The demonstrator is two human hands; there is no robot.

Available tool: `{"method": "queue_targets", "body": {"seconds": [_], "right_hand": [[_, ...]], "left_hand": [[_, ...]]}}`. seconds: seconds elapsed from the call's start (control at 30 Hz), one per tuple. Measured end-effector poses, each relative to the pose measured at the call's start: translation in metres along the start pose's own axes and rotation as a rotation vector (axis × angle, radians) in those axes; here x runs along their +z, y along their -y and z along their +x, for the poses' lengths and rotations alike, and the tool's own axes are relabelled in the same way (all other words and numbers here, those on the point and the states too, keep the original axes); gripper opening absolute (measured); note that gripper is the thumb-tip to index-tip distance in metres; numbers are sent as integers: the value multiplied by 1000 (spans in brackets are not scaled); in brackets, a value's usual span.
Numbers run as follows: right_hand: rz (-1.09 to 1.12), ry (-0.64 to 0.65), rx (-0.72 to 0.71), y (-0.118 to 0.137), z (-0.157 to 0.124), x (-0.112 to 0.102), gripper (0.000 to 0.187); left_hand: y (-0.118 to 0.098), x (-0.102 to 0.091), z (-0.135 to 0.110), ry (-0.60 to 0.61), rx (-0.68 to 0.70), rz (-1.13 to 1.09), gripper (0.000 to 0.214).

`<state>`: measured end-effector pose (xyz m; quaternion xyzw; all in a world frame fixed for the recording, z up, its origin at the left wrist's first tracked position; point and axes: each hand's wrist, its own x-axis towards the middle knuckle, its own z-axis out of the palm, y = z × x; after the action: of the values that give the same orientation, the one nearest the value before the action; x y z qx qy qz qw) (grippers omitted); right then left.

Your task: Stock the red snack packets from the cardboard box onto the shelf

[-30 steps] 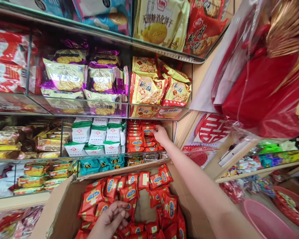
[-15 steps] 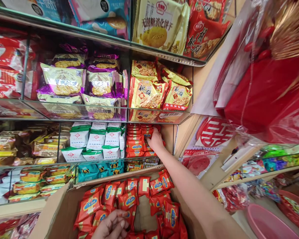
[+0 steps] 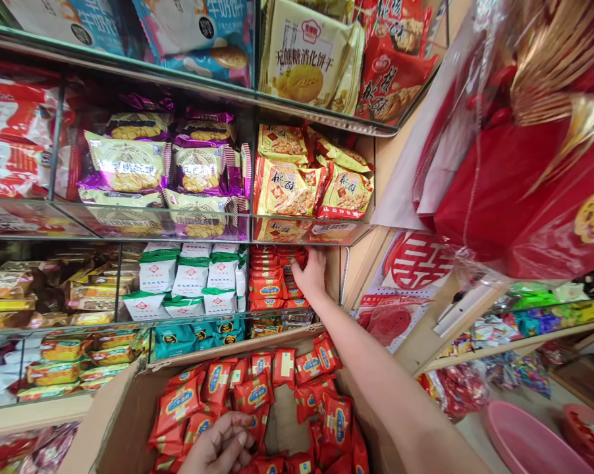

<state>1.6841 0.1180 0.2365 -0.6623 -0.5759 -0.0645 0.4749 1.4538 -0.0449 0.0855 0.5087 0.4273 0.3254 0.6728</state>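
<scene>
My right hand (image 3: 311,274) reaches into a glass shelf compartment and presses its fingers on the stacked red snack packets (image 3: 270,280) there; I cannot make out anything in its grip. My left hand (image 3: 222,444) is low in the cardboard box (image 3: 116,411), fingers curled on the loose red packets (image 3: 277,388) that fill it. The box sits just below and in front of the shelf.
Glass shelves (image 3: 129,227) hold purple biscuit bags (image 3: 129,164), yellow-red cookie bags (image 3: 309,181), white-green packets (image 3: 188,276) and teal packets (image 3: 198,332). Red wrapped goods (image 3: 524,164) hang at the right. A pink tub (image 3: 529,441) stands on the floor at lower right.
My right hand has shifted slightly up and left on the stacked packets. My left hand stays in the box. The view has drifted a little.
</scene>
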Motion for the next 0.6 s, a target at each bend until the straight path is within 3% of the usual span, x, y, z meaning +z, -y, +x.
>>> {"method": "queue_targets", "body": {"seconds": [0.07,0.1,0.17,0.23,0.33,0.4,0.5,0.6], "right_hand": [[103,-79,-169,10,-15,-18,25],[154,-48,-284,17,-29,-28,21],[214,190,-549,29,-69,-45,18],[162,574,-795,36,-115,-52,20],[3,808,-709,28,-174,-38,21],[-16,878,-569,14,-196,-21,41],[2,968,-495,-5,-209,1,70],[-31,1009,-452,-9,-208,3,60]], "left_hand": [[-2,1,-1,3,10,7,35],[-3,2,-1,4,17,13,35],[-4,2,-2,8,37,42,32],[-5,3,-3,13,80,79,26],[-7,4,-4,14,122,95,23],[-8,5,-5,7,110,81,23],[-8,9,-6,4,92,73,26],[-7,15,-8,-93,119,41,31]]}}
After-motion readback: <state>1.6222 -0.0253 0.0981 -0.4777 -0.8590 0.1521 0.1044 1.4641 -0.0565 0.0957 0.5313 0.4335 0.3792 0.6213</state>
